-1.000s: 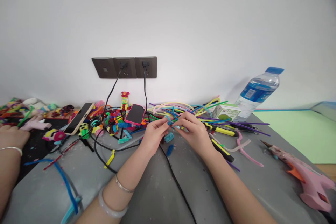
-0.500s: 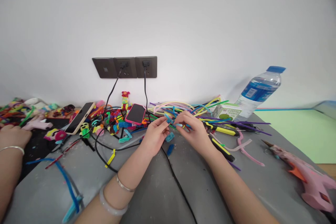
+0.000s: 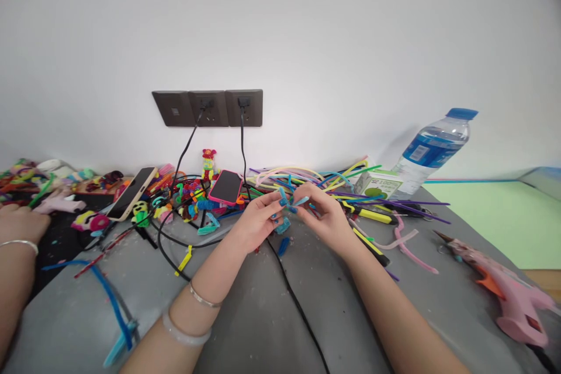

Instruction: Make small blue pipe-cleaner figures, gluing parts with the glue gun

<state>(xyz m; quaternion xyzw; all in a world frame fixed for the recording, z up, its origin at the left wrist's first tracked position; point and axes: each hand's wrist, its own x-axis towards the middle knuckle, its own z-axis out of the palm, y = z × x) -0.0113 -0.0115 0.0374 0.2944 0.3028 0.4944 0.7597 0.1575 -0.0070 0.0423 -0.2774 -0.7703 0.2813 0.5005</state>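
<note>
My left hand [image 3: 256, 223] and my right hand [image 3: 323, 216] meet over the grey table [image 3: 263, 315], both pinching a small light-blue pipe-cleaner piece [image 3: 291, 203] held between the fingertips. Just under the hands lie a turquoise twisted bit [image 3: 283, 226] and a short blue bit [image 3: 283, 246]. A pile of coloured pipe cleaners [image 3: 307, 178] spreads behind the hands along the wall.
A black cable [image 3: 298, 304] runs from the wall sockets [image 3: 208, 108] between my arms. A pink-cased phone [image 3: 225, 187], a gold phone [image 3: 131, 193], small colourful figures [image 3: 188, 198], a water bottle [image 3: 432, 152], a green box [image 3: 377, 184] and a pink glue gun [image 3: 508, 298] lie around. Another person's hand [image 3: 20, 225] rests at far left.
Both hands have lifted slightly and twisted the light-blue piece, whose ends now stick up between the fingertips. The person's hand at the left barely shifted.
</note>
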